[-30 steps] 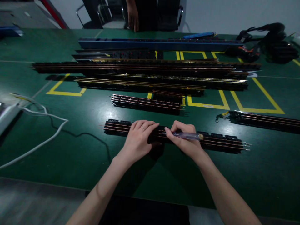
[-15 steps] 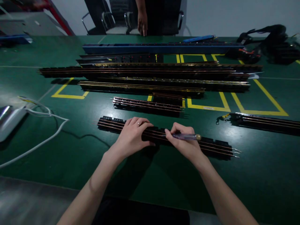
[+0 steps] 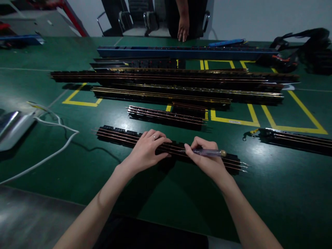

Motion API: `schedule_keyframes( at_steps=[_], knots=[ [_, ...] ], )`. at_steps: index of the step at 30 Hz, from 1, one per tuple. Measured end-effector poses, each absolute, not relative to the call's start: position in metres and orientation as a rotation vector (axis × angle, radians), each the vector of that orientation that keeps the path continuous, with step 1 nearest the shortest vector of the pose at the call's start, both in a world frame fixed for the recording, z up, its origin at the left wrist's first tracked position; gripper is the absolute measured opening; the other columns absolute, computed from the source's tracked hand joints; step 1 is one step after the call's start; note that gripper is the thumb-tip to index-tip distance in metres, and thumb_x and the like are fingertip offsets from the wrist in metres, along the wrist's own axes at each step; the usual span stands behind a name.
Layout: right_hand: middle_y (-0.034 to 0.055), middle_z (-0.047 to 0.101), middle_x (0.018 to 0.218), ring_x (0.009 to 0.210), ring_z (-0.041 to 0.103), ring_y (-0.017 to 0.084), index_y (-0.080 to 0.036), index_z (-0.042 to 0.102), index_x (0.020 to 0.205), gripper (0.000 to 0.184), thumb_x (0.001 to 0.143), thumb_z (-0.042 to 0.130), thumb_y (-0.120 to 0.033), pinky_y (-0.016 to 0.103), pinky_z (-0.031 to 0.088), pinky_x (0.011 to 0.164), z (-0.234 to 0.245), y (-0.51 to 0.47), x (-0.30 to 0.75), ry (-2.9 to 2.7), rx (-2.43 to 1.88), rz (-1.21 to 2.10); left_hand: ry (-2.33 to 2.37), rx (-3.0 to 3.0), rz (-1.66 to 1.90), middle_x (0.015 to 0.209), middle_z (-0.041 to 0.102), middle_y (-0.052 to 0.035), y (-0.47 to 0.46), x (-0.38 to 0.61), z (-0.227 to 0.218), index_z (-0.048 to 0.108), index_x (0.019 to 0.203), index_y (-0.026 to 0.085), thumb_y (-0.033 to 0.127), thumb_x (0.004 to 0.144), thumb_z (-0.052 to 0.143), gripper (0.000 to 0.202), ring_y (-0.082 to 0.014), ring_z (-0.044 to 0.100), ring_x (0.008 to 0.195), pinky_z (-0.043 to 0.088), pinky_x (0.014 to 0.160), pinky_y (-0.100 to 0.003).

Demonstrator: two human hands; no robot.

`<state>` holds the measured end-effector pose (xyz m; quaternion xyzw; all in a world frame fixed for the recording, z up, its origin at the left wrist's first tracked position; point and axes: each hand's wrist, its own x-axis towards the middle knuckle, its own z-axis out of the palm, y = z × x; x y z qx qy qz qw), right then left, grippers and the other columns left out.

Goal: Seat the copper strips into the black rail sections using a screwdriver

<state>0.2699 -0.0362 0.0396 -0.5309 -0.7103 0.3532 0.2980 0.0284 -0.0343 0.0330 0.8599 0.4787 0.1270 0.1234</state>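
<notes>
A black strip with copper rails [image 3: 116, 135] lies across the green table [image 3: 77, 166] in front of me. My left hand [image 3: 147, 152] rests on its middle, fingers curled over the rails and pressing down. Just to the right, my right hand [image 3: 207, 162] pinches a clear-handled screwdriver [image 3: 210, 152] with a brass cap, its tip pointing left onto the rails near my left fingertips. The strip's bare copper ends [image 3: 241, 166] stick out at the right.
Several longer railed strips [image 3: 166, 91] and a blue bar [image 3: 181, 52] lie further back over yellow floor-tape outlines. Another strip [image 3: 295, 140] lies at the right. White cables [image 3: 52, 124] and a silver box [image 3: 11, 129] sit at the left. Another person's hand [image 3: 183, 33] touches the far edge.
The strip under my hands has slid to the left across the table. Both hands stay on it in the same grip. The other person's hand has moved right along the far edge.
</notes>
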Motion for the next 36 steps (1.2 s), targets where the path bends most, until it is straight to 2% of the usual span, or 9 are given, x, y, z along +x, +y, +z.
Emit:
schedule_keyframes(
  at_steps=[4,8,10,14,19,25,30,33,36],
  knots=[
    [-0.0038,0.052,0.06,0.055,0.046,0.004,-0.015,0.053,0.064,0.035,0.088,0.06,-0.039,0.019,0.033,0.056,0.036,-0.037,0.268,-1.891,-1.388,0.927,1.354,2.53,0.437,0.125,0.059,-0.0055,-0.043,0.05,0.029,0.055,0.125,0.021,0.033,0.085,0.066,0.043,-0.0243,0.049,0.115,0.041,0.098,-0.043],
    [-0.004,0.051,0.06,0.056,0.045,0.004,-0.015,0.052,0.064,0.034,0.087,0.063,-0.038,0.018,0.034,0.056,0.035,-0.035,0.269,-1.878,-1.364,0.931,1.301,2.605,0.479,0.124,0.061,-0.0052,-0.044,0.071,0.02,0.056,0.121,0.019,0.024,0.091,0.057,0.03,-0.0237,0.05,0.113,0.042,0.094,-0.041],
    [-0.0037,0.051,0.06,0.056,0.046,0.004,-0.015,0.051,0.063,0.035,0.087,0.062,-0.038,0.018,0.035,0.056,0.035,-0.034,0.271,-1.859,-1.347,0.941,1.312,2.602,0.494,0.123,0.062,-0.0043,-0.043,0.066,0.017,0.057,0.122,0.02,0.022,0.091,0.057,0.03,-0.0232,0.05,0.113,0.041,0.093,-0.04],
    [-0.0034,0.053,0.061,0.055,0.047,0.004,-0.015,0.053,0.064,0.035,0.088,0.061,-0.039,0.018,0.034,0.055,0.035,-0.033,0.273,-1.872,-1.369,0.934,1.399,2.547,0.475,0.123,0.061,-0.0037,-0.041,0.039,0.024,0.059,0.122,0.025,0.03,0.089,0.062,0.033,-0.0232,0.051,0.112,0.042,0.094,-0.042],
    [-0.0043,0.055,0.061,0.055,0.047,0.004,-0.015,0.055,0.066,0.035,0.089,0.061,-0.041,0.018,0.033,0.056,0.034,-0.033,0.269,-1.915,-1.364,0.941,1.414,2.546,0.431,0.128,0.058,-0.0067,-0.045,0.044,0.032,0.054,0.129,0.022,0.031,0.085,0.064,0.046,-0.0252,0.049,0.116,0.043,0.097,-0.043],
    [-0.0048,0.053,0.061,0.055,0.046,0.003,-0.015,0.053,0.064,0.034,0.088,0.062,-0.039,0.017,0.033,0.057,0.037,-0.034,0.272,-1.909,-1.343,0.902,1.283,2.575,0.491,0.119,0.062,-0.0059,-0.041,0.073,0.02,0.06,0.113,0.018,0.035,0.095,0.055,0.025,-0.0221,0.052,0.11,0.045,0.091,-0.04],
    [-0.005,0.05,0.057,0.052,0.043,0.003,-0.015,0.052,0.062,0.036,0.088,0.06,-0.038,0.018,0.03,0.054,0.039,-0.033,0.278,-1.937,-1.39,0.843,1.367,2.506,0.43,0.122,0.06,-0.0033,-0.035,0.046,0.027,0.058,0.12,0.023,0.032,0.091,0.061,0.031,-0.0214,0.051,0.111,0.045,0.094,-0.041],
    [-0.005,0.052,0.058,0.053,0.044,0.003,-0.015,0.054,0.064,0.035,0.088,0.06,-0.04,0.018,0.03,0.053,0.036,-0.032,0.277,-1.943,-1.41,0.856,1.369,2.489,0.404,0.125,0.058,-0.0054,-0.036,0.047,0.034,0.055,0.123,0.022,0.03,0.088,0.062,0.036,-0.0229,0.05,0.112,0.045,0.096,-0.043],
    [-0.0048,0.053,0.059,0.054,0.045,0.003,-0.015,0.054,0.065,0.034,0.088,0.06,-0.038,0.017,0.031,0.054,0.034,-0.032,0.274,-1.92,-1.394,0.876,1.264,2.508,0.429,0.126,0.058,-0.008,-0.04,0.071,0.032,0.053,0.124,0.018,0.035,0.089,0.062,0.04,-0.0244,0.05,0.114,0.045,0.095,-0.043]
  ],
)
